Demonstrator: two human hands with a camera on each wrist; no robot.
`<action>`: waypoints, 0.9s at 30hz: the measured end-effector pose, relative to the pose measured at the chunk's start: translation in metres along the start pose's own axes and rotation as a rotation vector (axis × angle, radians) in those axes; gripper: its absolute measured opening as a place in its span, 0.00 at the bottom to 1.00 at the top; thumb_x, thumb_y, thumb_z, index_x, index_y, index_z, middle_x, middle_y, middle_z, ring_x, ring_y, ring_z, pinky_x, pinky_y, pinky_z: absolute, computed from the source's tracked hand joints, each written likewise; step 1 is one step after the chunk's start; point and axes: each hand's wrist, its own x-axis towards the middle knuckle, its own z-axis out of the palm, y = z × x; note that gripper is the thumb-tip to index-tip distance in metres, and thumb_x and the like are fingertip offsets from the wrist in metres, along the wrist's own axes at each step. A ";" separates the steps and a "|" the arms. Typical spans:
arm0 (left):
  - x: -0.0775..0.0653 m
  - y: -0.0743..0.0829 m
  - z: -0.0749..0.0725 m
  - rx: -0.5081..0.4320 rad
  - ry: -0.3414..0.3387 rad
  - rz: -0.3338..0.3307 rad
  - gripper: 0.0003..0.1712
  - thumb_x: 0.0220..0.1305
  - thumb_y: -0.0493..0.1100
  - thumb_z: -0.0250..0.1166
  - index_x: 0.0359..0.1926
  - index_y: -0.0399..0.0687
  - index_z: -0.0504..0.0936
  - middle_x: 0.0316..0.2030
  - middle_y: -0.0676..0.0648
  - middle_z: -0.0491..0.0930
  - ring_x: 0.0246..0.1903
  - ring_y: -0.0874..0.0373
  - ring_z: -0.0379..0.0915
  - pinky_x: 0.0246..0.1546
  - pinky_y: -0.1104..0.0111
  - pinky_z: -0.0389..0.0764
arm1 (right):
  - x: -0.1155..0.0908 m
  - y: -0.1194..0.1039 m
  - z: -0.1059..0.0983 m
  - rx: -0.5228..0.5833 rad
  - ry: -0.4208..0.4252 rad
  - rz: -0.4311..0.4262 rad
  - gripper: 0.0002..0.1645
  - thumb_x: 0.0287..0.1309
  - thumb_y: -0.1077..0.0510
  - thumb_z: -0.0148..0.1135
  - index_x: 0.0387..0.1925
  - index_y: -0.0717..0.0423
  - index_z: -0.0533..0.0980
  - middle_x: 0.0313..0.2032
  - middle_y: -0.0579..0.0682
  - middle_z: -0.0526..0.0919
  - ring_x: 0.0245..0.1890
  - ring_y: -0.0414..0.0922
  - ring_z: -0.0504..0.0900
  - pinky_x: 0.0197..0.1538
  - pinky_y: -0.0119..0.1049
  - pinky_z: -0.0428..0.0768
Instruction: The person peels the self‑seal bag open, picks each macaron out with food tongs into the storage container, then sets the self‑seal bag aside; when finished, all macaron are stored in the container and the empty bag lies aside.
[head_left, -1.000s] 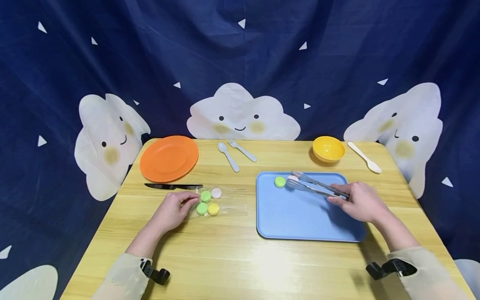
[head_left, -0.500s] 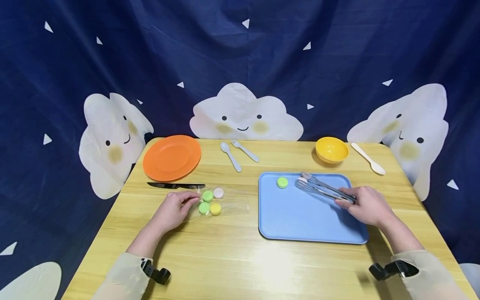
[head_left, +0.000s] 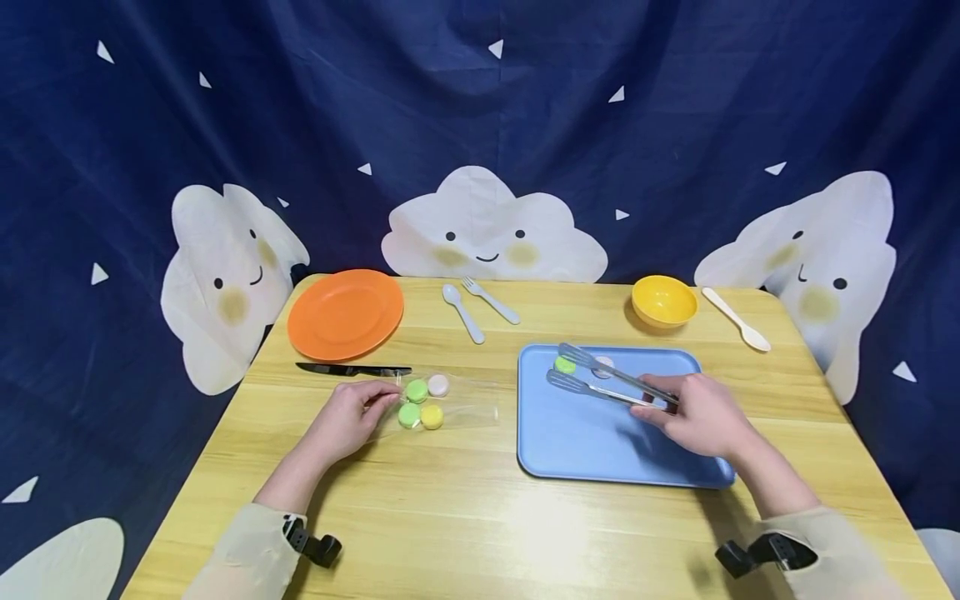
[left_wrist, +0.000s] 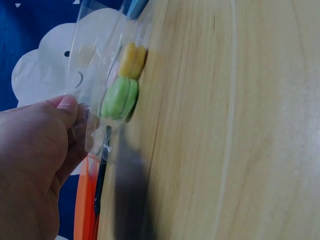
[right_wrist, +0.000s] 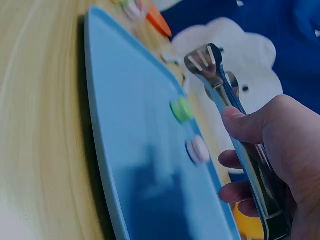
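My left hand point(head_left: 351, 423) pinches the edge of a clear plastic bag point(head_left: 472, 400) between thumb and fingers. Inside the bag lie several macarons: a yellow macaron point(left_wrist: 132, 60), a green macaron point(left_wrist: 119, 97), a second green one and a pale pink one. In my right hand point(head_left: 701, 417) is a pair of metal tongs point(right_wrist: 240, 130), gripped round the handles. The spread tong heads hang above the blue tray point(head_left: 600, 450), with nothing seen between them in the right wrist view. On the tray sit a green macaron point(right_wrist: 182, 109) and a pale pink macaron point(right_wrist: 198, 149), side by side and apart.
Behind the bag lie a black knife point(head_left: 352, 370) and an orange plate point(head_left: 345, 315). A grey spoon point(head_left: 463, 314) and a grey fork point(head_left: 491, 302) lie at the back middle. A yellow bowl point(head_left: 664, 302) and a white spoon point(head_left: 737, 320) are at the back right.
The right hand has lifted the tongs off the pink macaron and swung them left, leaving that macaron on the tray. My left hand keeps its hold on the bag.
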 end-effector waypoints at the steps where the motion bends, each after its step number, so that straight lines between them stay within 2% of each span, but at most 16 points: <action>1: 0.000 0.000 0.000 -0.001 -0.002 -0.003 0.06 0.73 0.37 0.70 0.48 0.46 0.91 0.45 0.50 0.90 0.47 0.55 0.86 0.48 0.54 0.87 | 0.002 -0.005 0.002 0.004 0.001 -0.023 0.27 0.61 0.44 0.78 0.56 0.54 0.87 0.14 0.34 0.63 0.14 0.34 0.63 0.20 0.34 0.62; 6: -0.001 0.003 0.000 -0.005 -0.009 -0.008 0.06 0.72 0.36 0.71 0.47 0.46 0.91 0.45 0.50 0.90 0.47 0.56 0.86 0.49 0.56 0.87 | 0.014 -0.022 0.015 0.023 -0.019 -0.117 0.22 0.61 0.46 0.78 0.53 0.51 0.89 0.15 0.31 0.69 0.15 0.31 0.62 0.21 0.33 0.63; 11: -0.002 0.005 -0.001 -0.004 -0.014 -0.004 0.06 0.72 0.37 0.71 0.47 0.46 0.91 0.45 0.50 0.90 0.47 0.56 0.86 0.49 0.56 0.87 | 0.025 -0.037 0.028 0.016 -0.072 -0.141 0.21 0.63 0.45 0.77 0.53 0.48 0.90 0.17 0.32 0.76 0.16 0.32 0.62 0.21 0.35 0.63; 15: -0.001 0.006 -0.001 -0.010 -0.012 0.000 0.06 0.72 0.37 0.71 0.47 0.45 0.91 0.45 0.51 0.90 0.46 0.56 0.86 0.48 0.56 0.87 | 0.035 -0.047 0.036 -0.008 -0.089 -0.174 0.19 0.62 0.45 0.77 0.51 0.47 0.91 0.32 0.38 0.90 0.22 0.34 0.70 0.25 0.37 0.71; 16: -0.001 0.006 -0.001 -0.012 -0.013 0.001 0.06 0.72 0.37 0.71 0.47 0.45 0.91 0.45 0.50 0.90 0.46 0.56 0.86 0.48 0.56 0.87 | 0.037 -0.050 0.039 -0.014 -0.095 -0.180 0.18 0.62 0.45 0.77 0.50 0.47 0.91 0.37 0.39 0.91 0.23 0.35 0.72 0.26 0.38 0.72; 18: -0.001 0.006 -0.001 -0.010 -0.017 0.002 0.07 0.72 0.37 0.71 0.48 0.44 0.91 0.46 0.50 0.90 0.47 0.56 0.86 0.49 0.55 0.87 | 0.042 -0.055 0.043 -0.025 -0.111 -0.189 0.18 0.63 0.45 0.76 0.50 0.46 0.91 0.41 0.40 0.91 0.23 0.35 0.72 0.26 0.38 0.73; 23: 0.001 0.006 0.000 0.000 -0.030 -0.003 0.07 0.73 0.37 0.70 0.49 0.45 0.91 0.47 0.49 0.89 0.48 0.55 0.86 0.50 0.56 0.87 | 0.052 -0.066 0.052 -0.029 -0.150 -0.216 0.18 0.63 0.44 0.75 0.50 0.46 0.91 0.43 0.42 0.92 0.16 0.33 0.63 0.21 0.35 0.66; 27: 0.002 0.007 0.000 -0.004 -0.031 -0.011 0.07 0.72 0.37 0.71 0.48 0.44 0.91 0.46 0.49 0.90 0.48 0.55 0.86 0.50 0.55 0.86 | 0.059 -0.075 0.060 -0.031 -0.155 -0.251 0.19 0.64 0.44 0.75 0.51 0.48 0.90 0.44 0.43 0.92 0.15 0.33 0.61 0.19 0.34 0.61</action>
